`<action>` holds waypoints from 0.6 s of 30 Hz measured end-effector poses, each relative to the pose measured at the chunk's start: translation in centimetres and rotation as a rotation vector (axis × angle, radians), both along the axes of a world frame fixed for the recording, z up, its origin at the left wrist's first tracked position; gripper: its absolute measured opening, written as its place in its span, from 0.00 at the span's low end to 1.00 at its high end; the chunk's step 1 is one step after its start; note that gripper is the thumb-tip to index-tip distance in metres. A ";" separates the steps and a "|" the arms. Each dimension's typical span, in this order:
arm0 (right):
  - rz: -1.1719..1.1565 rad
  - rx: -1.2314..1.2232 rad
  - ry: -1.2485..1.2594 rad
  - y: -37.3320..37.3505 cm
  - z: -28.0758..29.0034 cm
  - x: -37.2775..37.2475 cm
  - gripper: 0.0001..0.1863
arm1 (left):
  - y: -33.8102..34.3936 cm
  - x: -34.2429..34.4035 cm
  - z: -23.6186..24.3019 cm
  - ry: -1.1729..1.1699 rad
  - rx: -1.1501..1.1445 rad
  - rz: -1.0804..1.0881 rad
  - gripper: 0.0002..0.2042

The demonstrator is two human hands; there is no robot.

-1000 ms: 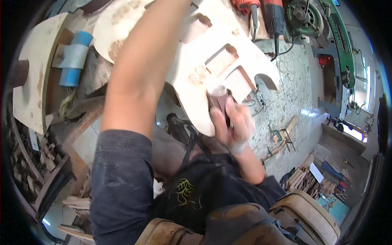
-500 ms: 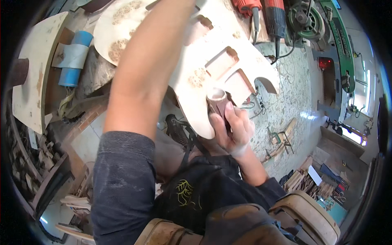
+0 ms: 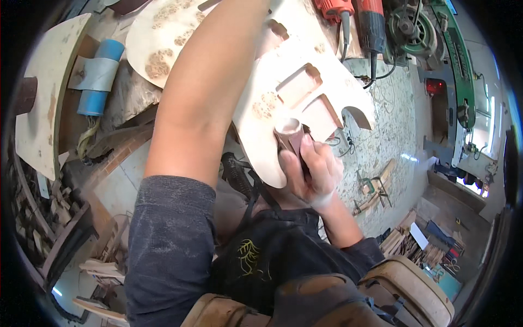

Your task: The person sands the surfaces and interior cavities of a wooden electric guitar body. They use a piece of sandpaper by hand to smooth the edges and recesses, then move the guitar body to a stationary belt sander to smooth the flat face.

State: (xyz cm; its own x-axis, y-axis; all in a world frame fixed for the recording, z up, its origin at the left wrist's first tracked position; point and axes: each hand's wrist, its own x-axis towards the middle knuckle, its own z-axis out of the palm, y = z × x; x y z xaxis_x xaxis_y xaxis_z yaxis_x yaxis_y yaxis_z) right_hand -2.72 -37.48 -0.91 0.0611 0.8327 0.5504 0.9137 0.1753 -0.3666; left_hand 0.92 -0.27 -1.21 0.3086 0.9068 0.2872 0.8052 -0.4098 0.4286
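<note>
A pale wooden guitar body (image 3: 255,143) with burl-like brown patches and routed pockets lies across the upper middle. My right hand (image 3: 317,170) is closed around a short tube wrapped in brown sandpaper (image 3: 289,128). Its open end points up, and it sits in the curved cutaway between the body's horn and its neck end, close against the edge. My left forearm (image 3: 199,103) stretches over the body to the top of the picture; the left hand itself is beyond the edge.
Red-and-black power tools (image 3: 372,27) and a green machine with a round vented housing (image 3: 411,30) stand at the far right. To the left are a curved wooden piece (image 3: 41,98) and a blue cylinder (image 3: 91,102) with a grey wrap. Wood offcuts (image 3: 417,245) are stacked on the right.
My left forearm has shifted slightly to the right over the guitar body. The right hand keeps its hold on the sandpaper tube, nearly in the same place in the cutaway.
</note>
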 end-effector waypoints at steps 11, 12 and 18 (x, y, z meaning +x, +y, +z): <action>0.009 -0.056 -0.019 2.9 1.7 -0.5 0.22 | -0.1 -0.7 -0.1 -0.013 -0.060 -0.134 0.20; 0.007 -0.054 -0.020 1.8 1.6 -0.4 0.22 | -0.5 -0.2 -0.6 -0.013 -0.058 -0.136 0.20; -0.001 -0.067 0.010 2.7 1.9 -0.8 0.21 | -0.6 -0.6 -0.5 0.022 0.045 -0.176 0.20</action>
State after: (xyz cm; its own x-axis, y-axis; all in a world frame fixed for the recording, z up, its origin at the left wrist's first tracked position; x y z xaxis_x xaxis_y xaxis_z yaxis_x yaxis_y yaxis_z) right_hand -3.49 -34.73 0.97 0.0672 0.8674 0.4930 0.9102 0.1491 -0.3863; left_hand 0.34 -0.85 -1.71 0.4682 0.8245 0.3178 0.7284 -0.5637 0.3894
